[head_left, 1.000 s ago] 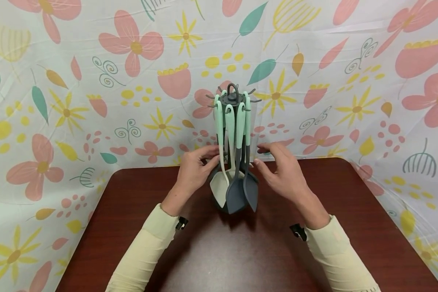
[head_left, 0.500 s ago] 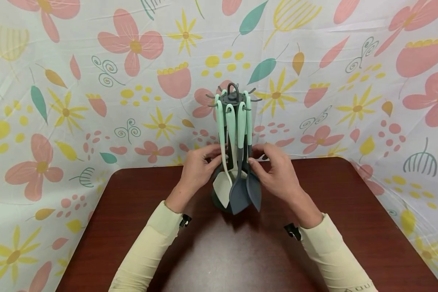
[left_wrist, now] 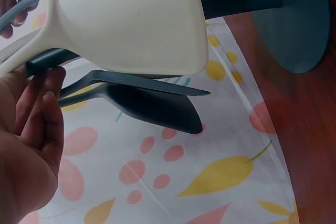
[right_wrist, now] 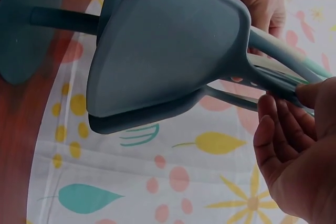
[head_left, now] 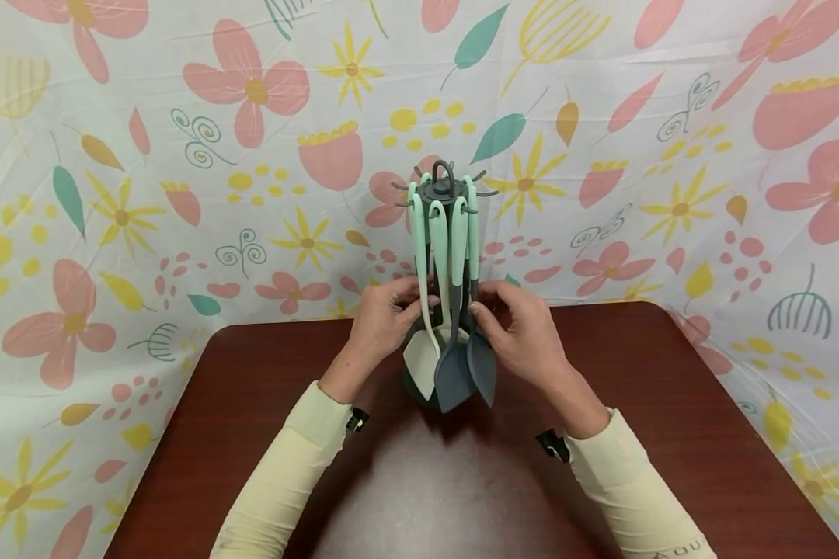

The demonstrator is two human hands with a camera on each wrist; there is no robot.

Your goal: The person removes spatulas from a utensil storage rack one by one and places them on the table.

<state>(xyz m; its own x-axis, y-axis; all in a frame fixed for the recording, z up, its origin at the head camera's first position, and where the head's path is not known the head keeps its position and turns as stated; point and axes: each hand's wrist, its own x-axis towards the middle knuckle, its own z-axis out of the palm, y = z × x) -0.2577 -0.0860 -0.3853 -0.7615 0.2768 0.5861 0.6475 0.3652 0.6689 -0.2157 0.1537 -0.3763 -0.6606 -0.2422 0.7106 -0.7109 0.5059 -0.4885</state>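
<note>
Item 1: utensil stand [head_left: 441, 189], dk grey, qty 1. We find it upright on the counter [head_left: 287, 481], near the far edge, btwn the two hands; loop at its top, hooks fanning out all round. Its round base [left_wrist: 307, 24] and a length of its pole [left_wrist: 244, 2] show in the L wrist view.

Item 2: cream turner [head_left: 422, 361], mint handle, hung at the stand's front L, blade down. A pale utensil [head_left: 447, 332] sits partly hidden behind it; type we can't tell.

Item 3: middle turner [head_left: 454, 380], grey w/ mint handle, hung at the stand's front.

Item 4: outer turner [head_left: 483, 366], same colours, hung at the stand's front R.

Item 5: L hand [head_left: 383, 320], at the stand's L side, fingers reaching in behind the cream handle. In the L wrist view we see fingertips against a dk rod [left_wrist: 50, 60]; whether they grip it we can't tell.

Item 6: R hand [head_left: 527, 338], at the stand's R side, apart from the L, thumb and fingers pinching the outer turner's shank.

Item 7: sleeves [head_left: 280, 458], pale yellow, qty 2, nearer us than the stand.

Item 8: floral cloth [head_left: 273, 182], white w/ pink, yellow and teal print, behind the stand.
</note>
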